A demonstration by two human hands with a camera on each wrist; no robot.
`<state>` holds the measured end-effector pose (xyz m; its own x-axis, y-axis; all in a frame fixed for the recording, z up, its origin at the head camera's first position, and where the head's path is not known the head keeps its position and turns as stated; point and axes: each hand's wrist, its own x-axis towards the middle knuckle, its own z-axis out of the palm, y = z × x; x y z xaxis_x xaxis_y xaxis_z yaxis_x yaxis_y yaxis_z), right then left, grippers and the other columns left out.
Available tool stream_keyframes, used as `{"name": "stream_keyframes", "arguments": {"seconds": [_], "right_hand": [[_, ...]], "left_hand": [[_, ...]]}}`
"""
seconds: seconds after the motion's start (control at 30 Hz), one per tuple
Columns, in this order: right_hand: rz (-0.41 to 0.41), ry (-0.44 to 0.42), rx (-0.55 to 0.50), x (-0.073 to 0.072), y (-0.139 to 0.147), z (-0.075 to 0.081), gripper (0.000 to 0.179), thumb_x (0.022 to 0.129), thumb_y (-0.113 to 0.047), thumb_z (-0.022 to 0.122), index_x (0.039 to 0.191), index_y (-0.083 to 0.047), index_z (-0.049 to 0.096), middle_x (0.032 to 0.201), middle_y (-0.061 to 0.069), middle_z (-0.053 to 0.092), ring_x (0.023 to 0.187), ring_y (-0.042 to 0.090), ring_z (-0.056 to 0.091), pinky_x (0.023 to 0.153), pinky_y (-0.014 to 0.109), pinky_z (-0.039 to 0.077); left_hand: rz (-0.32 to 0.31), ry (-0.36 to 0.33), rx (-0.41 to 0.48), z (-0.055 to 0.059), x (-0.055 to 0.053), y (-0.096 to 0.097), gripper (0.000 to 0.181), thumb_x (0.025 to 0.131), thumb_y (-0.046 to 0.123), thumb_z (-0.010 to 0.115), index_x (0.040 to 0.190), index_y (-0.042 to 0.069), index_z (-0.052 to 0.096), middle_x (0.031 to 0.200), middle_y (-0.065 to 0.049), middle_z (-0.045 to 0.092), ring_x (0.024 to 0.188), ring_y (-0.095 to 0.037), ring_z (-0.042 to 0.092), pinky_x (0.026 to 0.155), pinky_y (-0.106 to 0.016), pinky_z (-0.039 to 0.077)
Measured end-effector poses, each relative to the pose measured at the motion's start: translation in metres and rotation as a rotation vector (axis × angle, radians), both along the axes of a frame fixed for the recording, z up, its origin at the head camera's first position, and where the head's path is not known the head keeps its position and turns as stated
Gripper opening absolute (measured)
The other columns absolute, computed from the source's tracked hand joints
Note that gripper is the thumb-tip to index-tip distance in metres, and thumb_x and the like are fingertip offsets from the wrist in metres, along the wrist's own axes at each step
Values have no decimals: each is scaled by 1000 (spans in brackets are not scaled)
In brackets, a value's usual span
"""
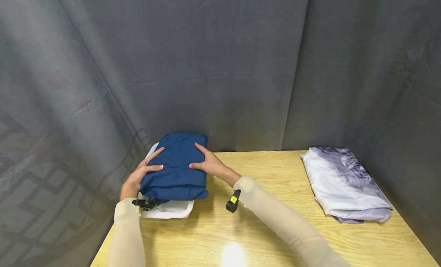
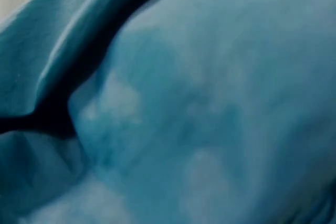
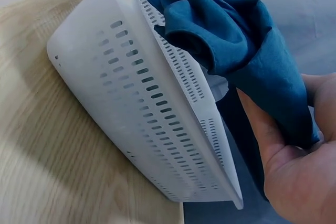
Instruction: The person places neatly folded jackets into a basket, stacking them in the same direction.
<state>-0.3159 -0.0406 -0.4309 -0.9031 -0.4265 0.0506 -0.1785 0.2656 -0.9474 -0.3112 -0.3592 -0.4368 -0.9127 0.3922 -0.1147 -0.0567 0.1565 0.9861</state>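
Observation:
A folded navy-blue cloth point(image 1: 182, 154) lies between my two hands, above a white plastic basket point(image 1: 172, 214) at the left of the table. My left hand point(image 1: 139, 175) grips its left side, thumb and a finger showing on the top face. On the opposite side, my right hand point(image 1: 215, 165) holds the edge. The right wrist view shows the fingers and thumb of the right hand point(image 3: 296, 174) wrapped round the folded cloth point(image 3: 231, 45), whose loose end overlaps the rim of the slotted basket point(image 3: 126, 103). Blue fabric point(image 2: 210, 103) fills the left wrist view, hiding the left fingers.
At the right of the wooden table point(image 1: 262, 171) lies a folded white and grey-purple sheet point(image 1: 344, 186). Grey curtains point(image 1: 224, 67) hang close behind the table and along both sides. The basket stands near the left curtain.

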Motion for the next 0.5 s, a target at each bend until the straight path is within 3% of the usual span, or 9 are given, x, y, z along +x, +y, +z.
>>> {"name": "stream_keyframes", "arguments": {"seconds": [0.17, 0.37, 0.5], "right_hand": [[3, -15, 0, 1, -8, -2, 93, 97, -23, 79, 172, -23, 24, 177, 13, 26, 163, 34, 27, 131, 54, 29], [16, -4, -17, 2, -17, -5, 92, 97, -19, 79, 172, -21, 25, 177, 14, 25, 163, 34, 26, 131, 53, 29], [28, 0, -23, 1, -23, -7, 92, 97, -17, 79, 171, -20, 25, 177, 14, 25, 163, 34, 26, 131, 51, 30]], "left_hand": [[30, 24, -58, -2, 1, -8, 80, 105, 14, 64, 170, 37, 25, 181, -6, 5, 161, -27, 22, 115, -29, 37], [41, -3, -58, 0, 3, -17, 78, 106, 14, 64, 170, 37, 26, 181, -9, 3, 143, -3, 42, 105, -19, 49], [80, -13, -93, 2, 3, -21, 79, 104, 16, 68, 169, 38, 29, 181, -8, 6, 139, -1, 44, 103, -18, 49]]}}
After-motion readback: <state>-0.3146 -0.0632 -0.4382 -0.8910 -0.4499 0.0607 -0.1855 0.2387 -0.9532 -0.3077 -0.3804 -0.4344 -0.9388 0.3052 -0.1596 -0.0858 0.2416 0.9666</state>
